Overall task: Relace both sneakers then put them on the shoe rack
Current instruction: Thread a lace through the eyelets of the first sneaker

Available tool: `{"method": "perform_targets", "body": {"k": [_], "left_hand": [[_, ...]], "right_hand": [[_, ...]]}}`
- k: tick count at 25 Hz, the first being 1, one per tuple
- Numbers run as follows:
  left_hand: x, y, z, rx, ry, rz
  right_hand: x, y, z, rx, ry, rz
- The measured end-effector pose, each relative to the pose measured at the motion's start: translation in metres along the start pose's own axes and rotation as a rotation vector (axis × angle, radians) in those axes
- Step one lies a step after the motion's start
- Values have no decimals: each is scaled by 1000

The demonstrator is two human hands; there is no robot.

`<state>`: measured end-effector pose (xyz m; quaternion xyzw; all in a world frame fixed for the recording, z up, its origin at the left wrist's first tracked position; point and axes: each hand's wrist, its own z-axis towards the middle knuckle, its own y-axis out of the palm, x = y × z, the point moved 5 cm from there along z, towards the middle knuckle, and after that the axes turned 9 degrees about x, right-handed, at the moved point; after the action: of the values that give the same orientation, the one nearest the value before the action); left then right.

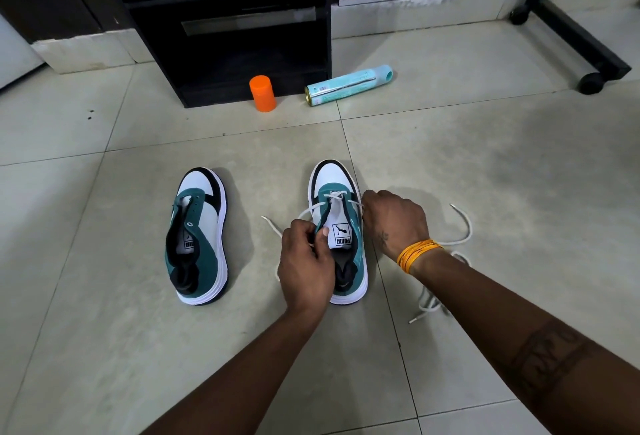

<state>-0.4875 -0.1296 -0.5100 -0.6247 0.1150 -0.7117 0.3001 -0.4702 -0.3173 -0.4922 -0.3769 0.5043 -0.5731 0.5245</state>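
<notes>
Two hands work the right sneaker (337,226): left hand (306,261) grip pinching its lace (308,212), right hand (394,219) grip closed at far eyelets, pale tiled floor (104,296).

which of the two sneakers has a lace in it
The right sneaker, between both hands: a white lace crosses its front eyelets. The left sneaker has bare eyelets.

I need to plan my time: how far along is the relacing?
Done: only the lowest eyelets of the right sneaker carry lace. In hand: left hand and right hand each work a lace end there. Left: its upper eyelets, the unlaced left sneaker, then racking both.
</notes>
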Motion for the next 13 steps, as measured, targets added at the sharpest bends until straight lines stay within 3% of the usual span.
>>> {"method": "perform_targets", "body": {"k": [5, 10, 13], "left_hand": [[-2, -1, 0, -9, -1, -18], [3, -5, 5, -55, 65, -63], [24, -12, 15, -12, 229, -11]], "right_hand": [[3, 0, 0, 61, 62, 133], [12, -24, 0, 5, 444, 760], [-3, -47, -6, -73, 593, 1102]]}}
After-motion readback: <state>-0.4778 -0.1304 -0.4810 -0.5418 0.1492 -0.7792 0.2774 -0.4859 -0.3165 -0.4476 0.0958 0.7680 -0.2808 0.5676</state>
